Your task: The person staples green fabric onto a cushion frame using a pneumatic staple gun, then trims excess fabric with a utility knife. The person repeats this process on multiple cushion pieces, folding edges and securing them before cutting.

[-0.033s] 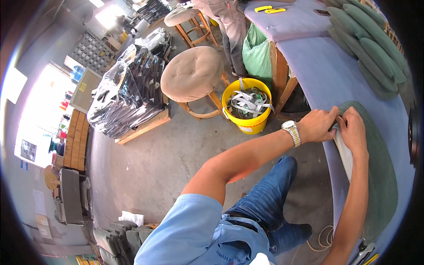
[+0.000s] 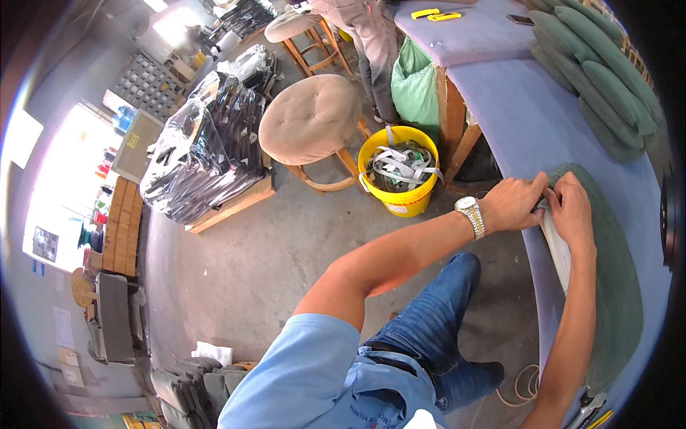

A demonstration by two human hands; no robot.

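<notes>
A long dark green fabric cushion [image 2: 616, 286] lies along the blue-covered table's near edge. A white inner layer [image 2: 555, 250] shows at its left side. My left hand [image 2: 513, 203], with a metal watch on the wrist, is closed on the cushion's cover at its far left corner. Right beside it, my right hand [image 2: 572, 213] pinches the same edge, the fingertips of both hands nearly touching. The fingers hide the exact spot they grip.
More green cushions [image 2: 607, 79] are piled at the table's [image 2: 511, 107] far right. Yellow cutters [image 2: 436, 15] lie on its far part. On the floor stand a yellow bucket [image 2: 431, 196] of fabric scraps, a padded stool [image 2: 311, 118] and a plastic-wrapped stack [image 2: 207, 143]. A person [image 2: 364, 50] stands beyond.
</notes>
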